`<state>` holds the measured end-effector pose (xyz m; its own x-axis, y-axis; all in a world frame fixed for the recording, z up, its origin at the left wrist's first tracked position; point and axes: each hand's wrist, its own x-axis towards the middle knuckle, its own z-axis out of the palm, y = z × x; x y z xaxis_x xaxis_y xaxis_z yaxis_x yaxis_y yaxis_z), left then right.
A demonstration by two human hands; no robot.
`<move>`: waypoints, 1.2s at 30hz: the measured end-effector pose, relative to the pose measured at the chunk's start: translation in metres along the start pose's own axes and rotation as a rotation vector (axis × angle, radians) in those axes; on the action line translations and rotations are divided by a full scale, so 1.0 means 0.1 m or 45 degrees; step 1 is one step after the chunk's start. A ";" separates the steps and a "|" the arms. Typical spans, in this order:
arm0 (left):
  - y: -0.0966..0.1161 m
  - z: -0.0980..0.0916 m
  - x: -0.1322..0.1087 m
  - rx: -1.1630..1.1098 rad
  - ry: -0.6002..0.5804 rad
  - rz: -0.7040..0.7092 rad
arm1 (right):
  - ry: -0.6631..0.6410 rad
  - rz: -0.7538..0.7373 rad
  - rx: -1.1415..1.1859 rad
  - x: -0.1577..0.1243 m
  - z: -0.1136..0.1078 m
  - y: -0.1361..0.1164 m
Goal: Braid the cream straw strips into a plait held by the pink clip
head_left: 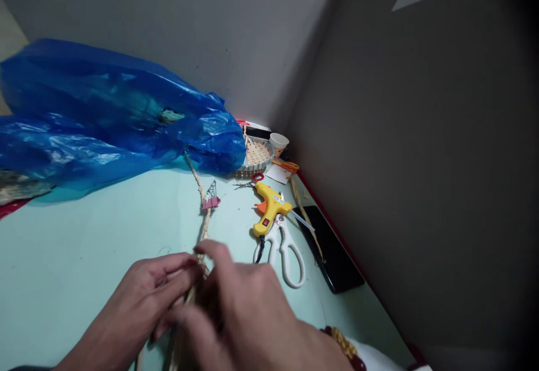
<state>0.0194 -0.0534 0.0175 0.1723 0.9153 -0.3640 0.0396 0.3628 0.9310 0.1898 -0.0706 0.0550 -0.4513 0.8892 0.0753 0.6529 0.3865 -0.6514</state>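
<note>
A pale braided cord (pixel 206 226) runs from the blue plastic bag down to my hands, with a pink binder clip (pixel 211 202) clamped on it. Loose straw-coloured strands hang below my fingers at the bottom edge. My left hand (pixel 158 287) pinches the cord's lower end between thumb and fingers. Close against it, my right hand (pixel 244 298) curls around the same strands, its thumb and index finger bent and slightly blurred. Part of the right hand's grip is hidden behind its own back. A beaded bracelet (pixel 345 346) circles the right wrist.
The large blue plastic bag (pixel 105 118) lies across the back left. Right of the cord are a yellow glue gun (pixel 269 208), white-handled scissors (pixel 295 264), small red-handled scissors (pixel 257 177) and a black phone (pixel 332 259). Behind stand a woven basket (pixel 259 155) and a paper cup (pixel 279 142), near grey walls.
</note>
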 end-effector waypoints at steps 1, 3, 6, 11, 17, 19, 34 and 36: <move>0.00 -0.01 -0.01 -0.047 -0.028 -0.038 | 0.037 0.033 0.088 0.00 -0.09 0.01; -0.01 -0.03 -0.01 -0.129 -0.049 -0.110 | 0.068 0.067 0.237 0.02 -0.21 0.04; -0.02 -0.05 -0.01 -0.195 -0.078 -0.149 | -0.177 0.105 0.497 0.09 -0.22 0.10; -0.02 -0.07 0.01 0.036 -0.030 -0.029 | -0.257 0.138 0.456 0.14 -0.10 0.14; -0.02 -0.08 -0.02 0.137 -0.037 0.041 | -0.150 0.180 0.341 0.13 -0.06 0.16; -0.04 -0.07 -0.03 0.114 -0.064 0.038 | -0.118 0.202 0.377 0.14 -0.04 0.16; -0.04 0.00 -0.11 0.075 0.050 -0.044 | -0.178 0.497 1.013 0.26 0.05 0.22; -0.06 -0.02 -0.10 0.076 0.025 -0.064 | -0.154 0.501 0.965 0.26 0.08 0.21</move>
<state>0.0159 -0.0646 0.0154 0.1494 0.8996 -0.4103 0.1065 0.3979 0.9112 0.1872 -0.0410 0.0371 -0.3672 0.8753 -0.3147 0.2126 -0.2504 -0.9445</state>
